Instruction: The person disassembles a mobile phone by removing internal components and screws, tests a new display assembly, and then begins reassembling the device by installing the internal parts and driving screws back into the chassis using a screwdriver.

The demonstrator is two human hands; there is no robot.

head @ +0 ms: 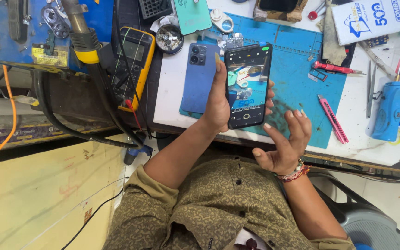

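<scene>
Head view: left hand (218,104) raised over the bench edge, forearm angled up from the patterned shirt (218,203), fingers wrapped round the sides of a dark smartphone (248,85), thumb along its left edge. Phone upright, screen lit and facing the camera, held above the blue work mat (297,69). Right hand (283,141) just beside the phone's lower right corner, palm up-turned, fingers spread and loosely curled, gripping nothing; fingertip near the phone's bottom edge, contact not clear. Red thread bracelet (295,173) at the right wrist.

Behind the held phone, flat on the mat: a blue phone back (197,76), camera cluster uppermost. Further back, a small round dish (170,38) with tiny dark parts inside, too small to identify. To the left, a yellow multimeter (133,58) lying flat, leads trailing. On the right of the mat, a pink utility knife (333,118), a red screwdriver (336,68), tweezers (370,88) and a blue cloth pouch (390,109), contents hidden.
</scene>
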